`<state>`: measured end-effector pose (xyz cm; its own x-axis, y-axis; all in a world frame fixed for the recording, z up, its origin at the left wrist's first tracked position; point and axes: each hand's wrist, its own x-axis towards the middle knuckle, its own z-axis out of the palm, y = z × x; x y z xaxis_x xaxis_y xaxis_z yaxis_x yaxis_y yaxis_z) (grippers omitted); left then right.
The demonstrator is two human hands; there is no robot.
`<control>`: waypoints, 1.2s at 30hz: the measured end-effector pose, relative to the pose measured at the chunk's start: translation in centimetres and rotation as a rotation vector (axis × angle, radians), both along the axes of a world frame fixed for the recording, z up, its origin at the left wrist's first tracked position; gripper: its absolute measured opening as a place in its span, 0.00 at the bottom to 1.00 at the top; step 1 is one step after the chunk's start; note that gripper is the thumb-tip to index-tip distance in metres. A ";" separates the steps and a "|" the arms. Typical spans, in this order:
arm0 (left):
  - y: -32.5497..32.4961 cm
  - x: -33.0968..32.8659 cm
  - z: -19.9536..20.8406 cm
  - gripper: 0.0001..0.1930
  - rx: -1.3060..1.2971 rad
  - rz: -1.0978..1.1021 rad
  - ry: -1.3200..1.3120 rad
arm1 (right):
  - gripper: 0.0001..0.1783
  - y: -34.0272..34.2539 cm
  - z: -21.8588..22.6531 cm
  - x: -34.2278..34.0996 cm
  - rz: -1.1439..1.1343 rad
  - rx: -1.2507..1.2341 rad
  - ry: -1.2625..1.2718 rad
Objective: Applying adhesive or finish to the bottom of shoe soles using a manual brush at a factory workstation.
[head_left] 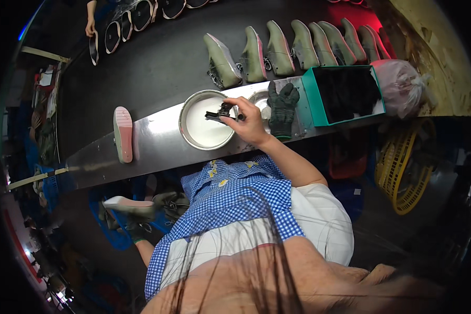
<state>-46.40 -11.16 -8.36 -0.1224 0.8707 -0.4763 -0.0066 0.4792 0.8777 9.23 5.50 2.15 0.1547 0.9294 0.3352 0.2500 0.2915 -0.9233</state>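
Observation:
My right hand (250, 123), bare, pinches a small dark black piece (218, 114) with a straight, strip-like end; its kind is unclear. The hand is over the right side of a round metal pan (184, 135) of white liquid. Low on the left, my left hand (135, 231) wears a dark glove. It is just below an olive shoe (136, 208) whose pale sole faces up, and its fingers are hidden in the dark. More olive shoes (171, 203) lie beside it around a blue basket (121, 239). A single shoe (123, 135), sole up, lies left of the pan.
A dark glove (283, 111) lies on a small metal dish (260, 98). Beside it stand a green box (312, 99) of black material and a tied plastic bag (402, 86). Olive shoes (280, 49) line the dark belt (162, 63). Another person's hand (90, 27) touches a shoe part.

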 end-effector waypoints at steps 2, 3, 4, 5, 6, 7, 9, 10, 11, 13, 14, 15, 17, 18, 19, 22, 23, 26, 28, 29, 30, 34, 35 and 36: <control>2.5 -0.8 5.7 0.25 0.211 0.046 -0.246 | 0.23 0.1 0.3 -0.1 -0.009 0.009 0.013; 4.5 2.0 8.2 0.24 0.318 0.078 -0.370 | 0.23 0.2 0.5 -0.3 0.002 0.020 0.021; 6.6 4.2 10.7 0.23 0.423 0.105 -0.497 | 0.23 0.2 0.7 -0.5 0.010 0.029 0.029; 7.6 7.5 13.2 0.21 0.526 0.133 -0.621 | 0.23 0.2 0.8 -0.4 0.019 0.038 0.039; 8.3 9.2 14.3 0.21 0.531 0.135 -0.616 | 0.23 0.3 0.9 -0.5 0.024 0.042 0.044; 9.2 11.0 15.1 0.21 0.566 0.074 -0.644 | 0.22 0.3 0.8 -0.5 0.016 0.062 0.004; 10.9 15.0 16.1 0.20 0.633 -0.043 -0.699 | 0.21 0.3 0.7 -0.7 0.006 0.098 -0.078; 11.7 17.5 16.5 0.19 0.667 -0.093 -0.717 | 0.21 0.4 0.6 -1.0 0.012 0.115 -0.113; 13.4 21.8 16.4 0.19 0.774 0.164 0.076 | 0.21 0.5 0.5 -1.3 0.028 0.114 -0.114; 15.6 24.5 15.0 0.19 0.766 0.404 0.886 | 0.21 0.6 0.2 -0.7 0.001 0.011 -0.209; 15.6 23.1 13.0 0.19 0.696 0.299 0.639 | 0.21 0.7 0.2 -0.3 0.000 -0.041 -0.252; 15.0 21.8 11.2 0.19 0.617 0.209 0.398 | 0.20 0.8 0.3 -0.2 0.012 -0.092 -0.295; 14.5 19.9 6.7 0.20 0.500 0.175 0.024 | 0.22 1.1 0.8 -0.3 0.008 0.004 -0.249; 14.6 19.2 4.4 0.20 0.411 0.118 -0.369 | 0.22 1.5 1.0 -0.5 0.060 0.001 -0.246; 14.4 18.2 2.4 0.21 0.330 0.058 -0.762 | 0.22 1.9 1.3 -0.7 0.062 0.065 -0.167; 14.5 20.9 2.9 0.22 0.236 0.089 -0.890 | 0.22 3.1 3.2 -2.4 0.112 0.075 0.066; 14.7 22.0 3.5 0.22 0.253 0.119 -0.884 | 0.22 3.4 4.5 -3.2 0.139 0.024 0.222; 14.7 24.6 4.9 0.22 0.193 -0.075 -0.835 | 0.21 4.6 8.0 -5.6 0.231 -0.025 0.582; 14.7 26.7 6.1 0.23 0.243 -0.144 -0.519 | 0.20 5.8 9.0 -7.7 0.282 0.042 0.635; 15.1 27.8 6.5 0.23 0.260 -0.196 -0.364 | 0.21 6.4 9.2 -8.1 0.294 0.075 0.627; 15.4 28.4 6.5 0.24 0.277 -0.255 -0.211 | 0.21 6.8 9.2 -8.4 0.298 0.109 0.617; 16.2 23.4 -10.4 0.25 0.472 -0.400 -0.115 | 0.22 7.3 8.4 -9.5 0.236 0.195 0.582; 17.1 20.3 -15.8 0.26 0.488 -0.375 -0.156 | 0.23 7.4 8.2 -9.7 0.238 0.200 0.548; 16.8 17.3 -20.2 0.26 0.500 -0.336 -0.187 | 0.23 7.1 8.7 -9.8 0.272 0.164 0.572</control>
